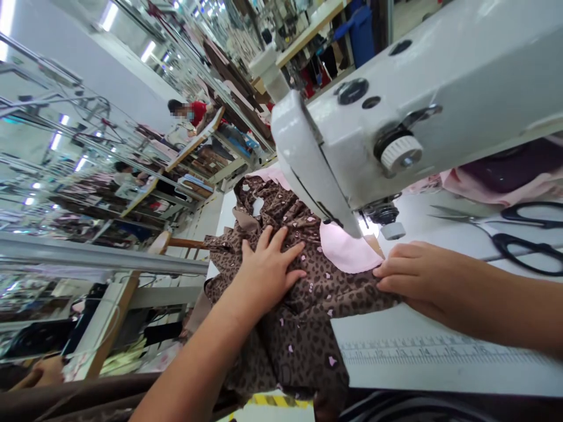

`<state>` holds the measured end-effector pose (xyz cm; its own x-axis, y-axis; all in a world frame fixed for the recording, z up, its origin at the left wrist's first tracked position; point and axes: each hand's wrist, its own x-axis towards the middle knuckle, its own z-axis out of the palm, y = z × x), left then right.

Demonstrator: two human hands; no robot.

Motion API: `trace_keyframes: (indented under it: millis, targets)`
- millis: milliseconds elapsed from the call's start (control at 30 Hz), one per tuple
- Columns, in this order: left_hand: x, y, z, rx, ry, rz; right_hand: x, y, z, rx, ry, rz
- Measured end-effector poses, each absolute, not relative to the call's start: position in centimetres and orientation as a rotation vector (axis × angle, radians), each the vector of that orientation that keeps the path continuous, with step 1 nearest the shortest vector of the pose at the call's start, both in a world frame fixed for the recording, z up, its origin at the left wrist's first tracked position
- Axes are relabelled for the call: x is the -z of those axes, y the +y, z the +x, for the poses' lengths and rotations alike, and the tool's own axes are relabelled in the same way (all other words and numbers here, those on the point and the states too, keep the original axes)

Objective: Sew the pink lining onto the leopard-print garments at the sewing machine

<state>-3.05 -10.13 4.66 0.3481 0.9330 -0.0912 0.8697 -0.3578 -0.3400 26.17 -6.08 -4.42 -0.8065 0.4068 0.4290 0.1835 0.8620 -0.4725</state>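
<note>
Brown leopard-print fabric with small pink marks lies gathered across the sewing machine table, part of it hanging over the front edge. A rounded pink fabric piece rests on it below the machine head. My left hand presses flat on the print, fingers spread. At the right end of the pink piece, my right hand pinches the fabric edge between thumb and fingers. The sewing machine stands over the cloth, its lamp lit near the needle; the needle itself cannot be made out.
Black-handled scissors lie at the right on the table. A printed ruler scale runs along the front. Pink fabric sits behind the machine arm. Farther off, a person in red sits at another table.
</note>
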Motion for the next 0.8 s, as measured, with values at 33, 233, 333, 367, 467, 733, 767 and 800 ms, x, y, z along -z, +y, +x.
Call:
trace_keyframes:
  millis: [33, 233, 333, 367, 467, 733, 767, 800]
  targets:
    - [-5.0, -10.1, -2.6, -0.368, -1.588, -2.333, 4.3, -6.0, 26.2, -0.549, -2.516, -0.422]
    - [-3.7, -10.1, 4.4, -0.015, -1.419, -2.749, 4.1, -5.8, 26.4, -0.44, -2.511, -0.353]
    - [-1.7, -9.7, 5.4, 0.015, -1.262, -2.851, 4.4, -5.8, 26.5, -0.368, -2.481, -0.324]
    - [-1.2, -9.5, 5.1, 0.049, -1.222, -2.854, 4.4, -5.8, 26.5, -0.36, -2.484, -0.322]
    - [-0.9, -9.1, 3.2, 0.154, -1.146, -2.859, 4.4, -6.0, 26.5, -0.346, -2.499, -0.316]
    - [-2.0, -8.5, 1.1, 0.102, -1.001, -2.888, 5.7, -6.8, 26.4, -0.359, -2.541, -0.315]
    - [-2.0, -8.3, 1.1, 0.108, -0.982, -2.88, 5.8, -6.8, 26.5, -0.363, -2.551, -0.317]
    - [-2.0, -8.2, 1.0, 0.113, -0.961, -2.872, 5.7, -6.8, 26.5, -0.362, -2.556, -0.319]
